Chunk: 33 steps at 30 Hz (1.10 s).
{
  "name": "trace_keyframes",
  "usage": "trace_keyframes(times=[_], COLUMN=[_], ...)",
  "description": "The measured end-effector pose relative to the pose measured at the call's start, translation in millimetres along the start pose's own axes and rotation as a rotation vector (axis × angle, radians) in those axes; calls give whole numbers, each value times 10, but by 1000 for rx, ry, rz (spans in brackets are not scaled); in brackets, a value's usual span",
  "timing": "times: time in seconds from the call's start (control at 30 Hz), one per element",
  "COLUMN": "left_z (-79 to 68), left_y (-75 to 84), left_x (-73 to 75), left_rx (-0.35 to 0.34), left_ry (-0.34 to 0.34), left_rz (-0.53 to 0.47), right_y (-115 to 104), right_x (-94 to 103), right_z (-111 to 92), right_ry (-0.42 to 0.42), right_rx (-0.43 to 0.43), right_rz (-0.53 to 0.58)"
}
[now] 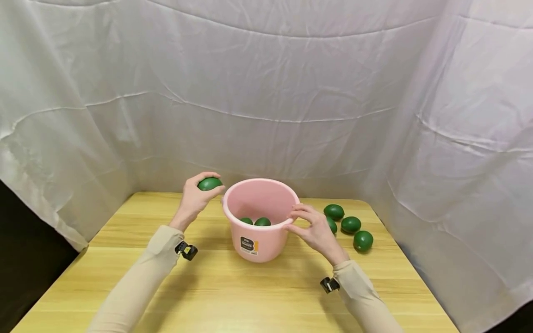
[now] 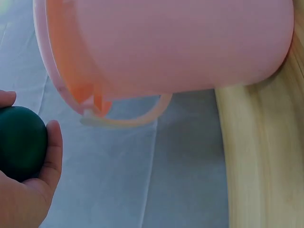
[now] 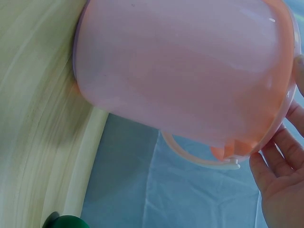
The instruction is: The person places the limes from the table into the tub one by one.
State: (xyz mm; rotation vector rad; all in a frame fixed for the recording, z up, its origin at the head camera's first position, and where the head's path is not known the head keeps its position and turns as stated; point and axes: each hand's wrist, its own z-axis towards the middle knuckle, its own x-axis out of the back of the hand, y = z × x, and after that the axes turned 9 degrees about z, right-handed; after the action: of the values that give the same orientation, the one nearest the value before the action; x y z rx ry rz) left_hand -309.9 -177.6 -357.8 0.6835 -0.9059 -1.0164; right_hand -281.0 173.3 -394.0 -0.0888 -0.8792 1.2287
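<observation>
My left hand (image 1: 197,194) grips a glossy dark green oval fruit (image 1: 210,184) between thumb and fingers, raised just left of the pink bucket (image 1: 258,240) and about level with its rim. The same fruit (image 2: 21,142) shows at the left edge of the left wrist view, apart from the bucket. My right hand (image 1: 318,231) holds the bucket's right rim, with fingertips over the edge and thumb at the front. Inside the upright bucket, two green fruits (image 1: 263,222) are visible at the bottom; the front wall partly hides them.
Several more green fruits (image 1: 351,225) lie on the wooden table (image 1: 258,296) to the right, one partly behind my right hand. The bucket's pale handle (image 3: 190,154) hangs down its far side. A white curtain (image 1: 266,92) surrounds the table's back and sides.
</observation>
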Motion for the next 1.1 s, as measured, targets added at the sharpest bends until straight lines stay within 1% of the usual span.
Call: trace_keyframes(times=[0.17,0.27,0.4,0.53,0.73,0.97,1.1], left_z=[0,-1,-16,-28,-28,-11,-9], left_y=[84,131,184,219,231,243,253], left_x=[-68,-115,-180,-236,-298,-337,-373], left_rx=[-39,-68,-93,-100,-103,-93,-102], left_ry=[-29,-45,-67,-81,-88,-93,-106], left_rz=[38,86,115,116,145,184,191], right_y=[-2,1,5,12,7,14,7], right_x=[-6,-11,-13,-15,-17,-15,-8], right_z=[-18,-18,-8,0,-8,-4,-2], right_ry=[-1,0,0,-1,-4,-2,-5], right_rx=[-17,-14,-3,-6,-23,-11,-11], right_rz=[-6,-5,1,-3,-9,-5,-2])
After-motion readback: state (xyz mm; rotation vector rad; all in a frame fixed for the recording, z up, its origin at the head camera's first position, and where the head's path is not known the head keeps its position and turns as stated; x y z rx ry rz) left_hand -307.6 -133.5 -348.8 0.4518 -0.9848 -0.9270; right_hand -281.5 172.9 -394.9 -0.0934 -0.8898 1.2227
